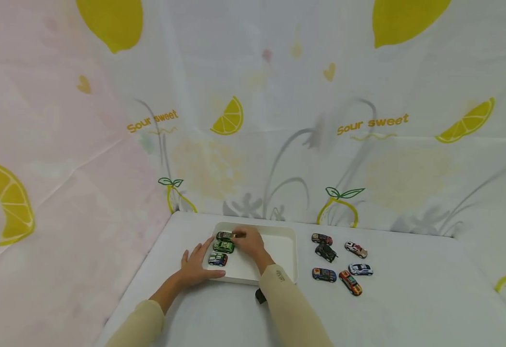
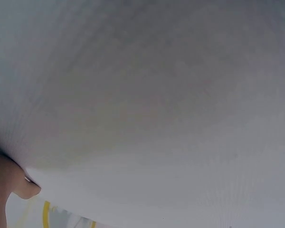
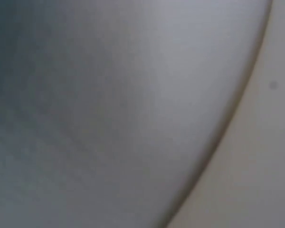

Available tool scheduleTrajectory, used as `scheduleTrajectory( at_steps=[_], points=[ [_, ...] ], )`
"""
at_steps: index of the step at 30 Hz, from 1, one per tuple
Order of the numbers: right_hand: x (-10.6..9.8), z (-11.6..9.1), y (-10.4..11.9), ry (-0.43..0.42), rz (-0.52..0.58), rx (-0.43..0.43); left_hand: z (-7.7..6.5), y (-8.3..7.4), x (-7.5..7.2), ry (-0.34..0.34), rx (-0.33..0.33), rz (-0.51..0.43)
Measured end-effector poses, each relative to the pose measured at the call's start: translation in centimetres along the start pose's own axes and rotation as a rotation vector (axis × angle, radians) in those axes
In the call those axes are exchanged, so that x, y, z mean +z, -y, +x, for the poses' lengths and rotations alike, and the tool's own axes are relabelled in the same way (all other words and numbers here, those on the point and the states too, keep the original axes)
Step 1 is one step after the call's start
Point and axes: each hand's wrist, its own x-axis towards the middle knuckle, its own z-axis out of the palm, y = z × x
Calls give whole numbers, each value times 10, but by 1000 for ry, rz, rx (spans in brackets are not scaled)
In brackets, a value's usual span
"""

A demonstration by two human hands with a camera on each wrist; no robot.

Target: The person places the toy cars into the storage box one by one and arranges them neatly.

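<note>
A white tray [image 1: 279, 255] sits on the table, with three toy cars along its left side. At the back is a dark patterned toy car [image 1: 224, 236], whose right end my right hand [image 1: 249, 242] pinches with curled fingers. Just in front of it lies a green toy car [image 1: 223, 247], then a white, green and blue toy car [image 1: 218, 259]. My left hand [image 1: 195, 270] rests spread at the tray's left front corner, thumb along the front rim. Part of that hand [image 2: 9, 183] shows in the left wrist view. The right wrist view holds only blurred pale surfaces.
Right of the tray lie several more toy cars, among them a black one [image 1: 326, 252], a red-orange one [image 1: 350, 283] and a white-blue one [image 1: 360, 269]. A small black object [image 1: 260, 296] is partly hidden by the right sleeve. Lemon-printed cloth [image 1: 253, 168] hangs behind the table.
</note>
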Motion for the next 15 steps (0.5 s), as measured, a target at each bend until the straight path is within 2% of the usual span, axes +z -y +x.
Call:
scheduleTrajectory(
  at_steps=[10,15],
  points=[
    [4,3,0,-52,-63,43,2,2,1,12,1,-1],
    [4,3,-2,-44,1,45,1,-1,0,22,-13,-3]
  ],
)
